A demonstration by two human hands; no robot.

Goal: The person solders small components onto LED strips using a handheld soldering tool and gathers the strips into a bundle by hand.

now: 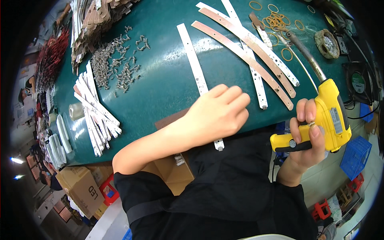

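Note:
My right hand (310,138) is wrapped round a yellow soldering gun (333,114); its metal barrel points up and away over the table. A small shiny bit shows by the thumb, too small to name. My left hand (220,112) is closed, knuckles up, over a narrow white LED strip board (192,60). The board passes under the hand, one end out beyond it and the other at the table's front edge. What the left fingers hold is hidden beneath them. Right of it lie a white strip board (258,86) and curved copper-backed strips (244,56), some crossing.
Metal connectors (106,64) lie heaped at the far left, beside a fanned pile of white strips (94,112) and a tall stack of strips (94,20). Rubber bands (276,20), a round solder pot (327,43) and a fan (357,80) are at right. Cardboard boxes (82,190) stand below the table.

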